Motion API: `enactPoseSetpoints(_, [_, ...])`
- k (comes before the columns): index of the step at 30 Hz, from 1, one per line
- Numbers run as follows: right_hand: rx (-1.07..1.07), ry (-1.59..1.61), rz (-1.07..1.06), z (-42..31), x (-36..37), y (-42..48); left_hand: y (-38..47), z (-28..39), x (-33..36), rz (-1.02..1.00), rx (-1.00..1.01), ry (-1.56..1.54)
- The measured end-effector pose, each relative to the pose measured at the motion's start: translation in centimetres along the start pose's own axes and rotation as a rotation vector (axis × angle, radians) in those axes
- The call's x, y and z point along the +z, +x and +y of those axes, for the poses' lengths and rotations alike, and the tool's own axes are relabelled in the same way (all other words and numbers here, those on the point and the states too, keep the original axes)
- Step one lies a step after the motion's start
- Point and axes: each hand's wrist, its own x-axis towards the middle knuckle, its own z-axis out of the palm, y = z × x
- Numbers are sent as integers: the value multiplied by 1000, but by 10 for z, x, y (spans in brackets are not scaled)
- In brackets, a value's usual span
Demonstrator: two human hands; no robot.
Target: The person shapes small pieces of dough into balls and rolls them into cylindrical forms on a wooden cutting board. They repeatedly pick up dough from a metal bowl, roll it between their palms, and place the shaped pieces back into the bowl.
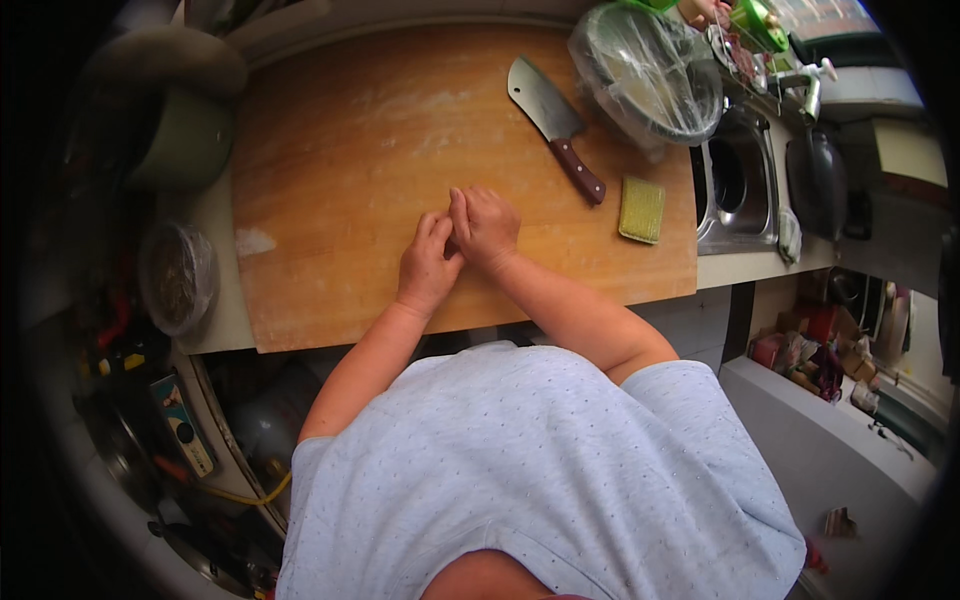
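Observation:
My left hand (429,266) and my right hand (487,225) meet above the front middle of a large wooden board (352,180). The right hand is curled, with its thumb pointing away from me. Fingers of the left hand touch it from the side. Whether anything lies between the palms is hidden. To the right of my hands a cleaver (546,105) rests flat on the board, its dark red riveted handle (577,171) towards me. Beside that handle lies a yellow-green scouring sponge (642,210). White powder, perhaps flour, marks the board's left edge (255,241) and far part.
A plastic-covered bowl (645,71) stands at the board's far right corner, by a steel sink (739,180) and tap (814,90). On the left are a green pot (187,139) and a smaller film-covered bowl (178,277). A white cabinet (810,435) stands right of me.

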Motion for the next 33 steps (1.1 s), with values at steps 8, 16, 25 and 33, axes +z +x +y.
enactPoseSetpoints(8, [115,-45,-115,7,44,71,59,-40,4,74,-94,81])
enactPoseSetpoints(16, [204,-65,-196,10,56,103,90,-52,-4,35,-51,25])
enactPoseSetpoints(25, [21,-77,-178,-4,-1,20,-4,-7,-1,-25,-191,-213])
enactPoseSetpoints(33, [-135,-26,17,8,28,36,30,-24,-7,-26,-88,108])
